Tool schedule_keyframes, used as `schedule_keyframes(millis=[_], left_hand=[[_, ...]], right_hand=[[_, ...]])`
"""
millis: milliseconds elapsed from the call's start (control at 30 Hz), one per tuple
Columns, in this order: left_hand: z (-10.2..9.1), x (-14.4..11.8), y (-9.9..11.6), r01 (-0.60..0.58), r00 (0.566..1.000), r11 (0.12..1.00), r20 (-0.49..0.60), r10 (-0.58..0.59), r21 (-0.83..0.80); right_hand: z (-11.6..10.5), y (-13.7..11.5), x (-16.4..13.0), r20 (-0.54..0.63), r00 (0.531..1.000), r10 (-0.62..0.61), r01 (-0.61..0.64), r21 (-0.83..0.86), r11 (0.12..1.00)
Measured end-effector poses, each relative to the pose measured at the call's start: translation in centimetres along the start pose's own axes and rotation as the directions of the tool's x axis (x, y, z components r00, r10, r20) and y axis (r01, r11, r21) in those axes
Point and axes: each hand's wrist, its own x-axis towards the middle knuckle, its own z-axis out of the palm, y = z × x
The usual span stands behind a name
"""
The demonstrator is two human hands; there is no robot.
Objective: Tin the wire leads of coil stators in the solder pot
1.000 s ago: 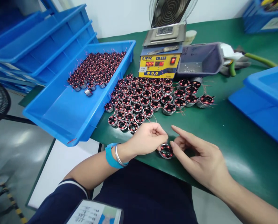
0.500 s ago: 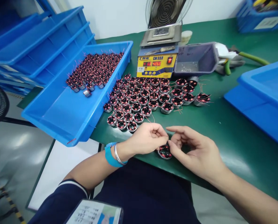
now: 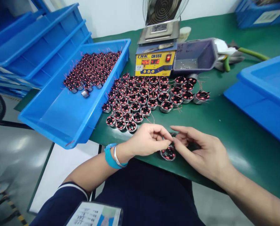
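A ring-shaped motor stator (image 3: 168, 153) with copper windings and a silvery rim sits near the table's front edge, partly covered by my fingers. My left hand (image 3: 153, 139) is closed in a pinch just above it, on what looks like one of its thin copper wires. From the right, my right hand (image 3: 201, 150) meets the left fingertips at the same spot. Its thumb tip is pressed in there with the other fingers curled behind, while the index finger stretches out above. What the right fingertips grip is too small to make out.
Several wound stators (image 3: 135, 106) stand in rows beyond my hands. A blue tray (image 3: 57, 116) heaped with more lies left. Behind are a yellow CM558 solder pot (image 3: 154, 64), a purple bin (image 3: 194, 56) and green-handled pliers (image 3: 253, 54). Another blue tray (image 3: 267, 78) is at right.
Both hands and the stator sit slightly farther right in view, while the background has shifted a little left and up. The fingertips still meet above the stator.
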Motion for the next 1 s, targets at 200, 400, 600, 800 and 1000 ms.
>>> schedule_keyframes(millis=[200, 400, 600, 800, 1000], left_hand=[[0.6, 0.2, 0.6, 0.058, 0.990, 0.992, -0.123, -0.072, -0.114], [0.8, 0.5, 0.9, 0.113, 0.988, 0.989, -0.099, -0.122, -0.094], [0.9, 0.8, 1.2, 0.161, 0.979, 0.978, -0.101, -0.175, -0.128], [1.1, 1.1, 1.6, 0.203, 0.975, 0.975, -0.069, -0.209, -0.090], [1.2, 1.3, 2.3, 0.204, 0.977, 0.978, -0.051, -0.206, -0.042]], right_hand=[[-2.4, 1.2, -1.1, 0.024, 0.999, 0.026, -0.026, 0.009, 1.000], [-2.9, 1.0, -1.1, -0.003, 0.994, -0.111, 0.111, -0.075, 0.991], [-2.7, 0.3, -0.3, 0.034, 0.981, -0.189, 0.192, -0.105, 0.976], [-2.8, 0.4, -0.2, 0.049, 0.937, -0.346, 0.348, -0.207, 0.914], [-2.3, 0.4, 0.5, 0.043, 0.963, -0.266, 0.270, -0.167, 0.948]])
